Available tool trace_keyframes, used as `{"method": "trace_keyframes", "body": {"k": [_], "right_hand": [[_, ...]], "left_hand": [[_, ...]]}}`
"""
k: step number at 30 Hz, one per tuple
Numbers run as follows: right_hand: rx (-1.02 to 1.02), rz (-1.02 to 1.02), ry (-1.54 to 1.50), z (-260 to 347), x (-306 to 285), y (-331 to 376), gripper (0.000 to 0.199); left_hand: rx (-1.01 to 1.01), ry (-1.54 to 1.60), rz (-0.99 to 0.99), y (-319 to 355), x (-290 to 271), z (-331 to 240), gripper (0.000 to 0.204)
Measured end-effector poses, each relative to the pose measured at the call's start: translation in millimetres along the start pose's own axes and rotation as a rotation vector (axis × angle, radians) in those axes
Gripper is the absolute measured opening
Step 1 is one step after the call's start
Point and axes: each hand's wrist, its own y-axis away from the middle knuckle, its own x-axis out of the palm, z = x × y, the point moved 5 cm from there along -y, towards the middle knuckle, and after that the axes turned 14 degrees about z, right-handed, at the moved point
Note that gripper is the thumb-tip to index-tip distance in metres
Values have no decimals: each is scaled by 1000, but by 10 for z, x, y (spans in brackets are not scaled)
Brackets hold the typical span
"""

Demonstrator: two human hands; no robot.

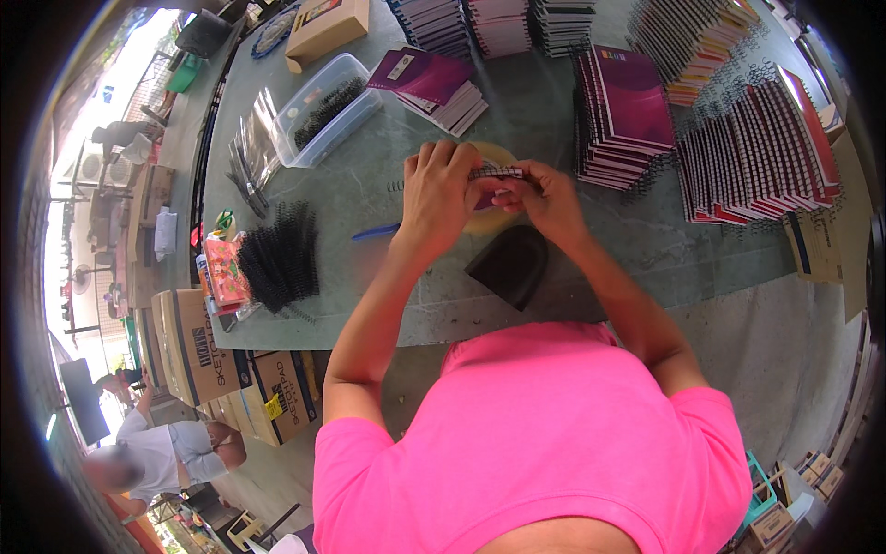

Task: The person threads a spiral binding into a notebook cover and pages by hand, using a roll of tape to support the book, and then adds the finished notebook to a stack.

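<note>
Both my hands are at the middle of the table, closed on a small notebook [498,173] whose spine edge with black spiral coil faces up. My left hand [436,189] grips its left end, and a bit of coil sticks out beyond that hand. My right hand [551,196] pinches the right end of the spine. Most of the notebook is hidden by my fingers. Under the hands lies a round yellowish object [498,222], partly covered. Near my left wrist is a slim blue tool [376,232]. A black rounded block [509,268] sits close to my right forearm.
Loose black coils [280,256] are heaped at left beside an orange-red packet [226,270]. A clear plastic bin [355,125] holds more coils. Purple-covered books [434,83] lie farther back. Stacks of spiral notebooks [761,152] fill the right side. Cardboard boxes [189,346] stand off the near left edge.
</note>
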Motion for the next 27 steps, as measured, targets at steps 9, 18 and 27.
{"method": "trace_keyframes", "body": {"k": [9, 18, 27], "right_hand": [[-65, 70, -19, -39, -41, 5, 23], [-69, 88, 129, 2, -49, 6, 26], [-55, -38, 37, -92, -71, -12, 15]], "left_hand": [[90, 120, 91, -41, 59, -2, 25], [93, 127, -59, -55, 32, -78, 20], [156, 168, 20, -93, 91, -23, 23]]}}
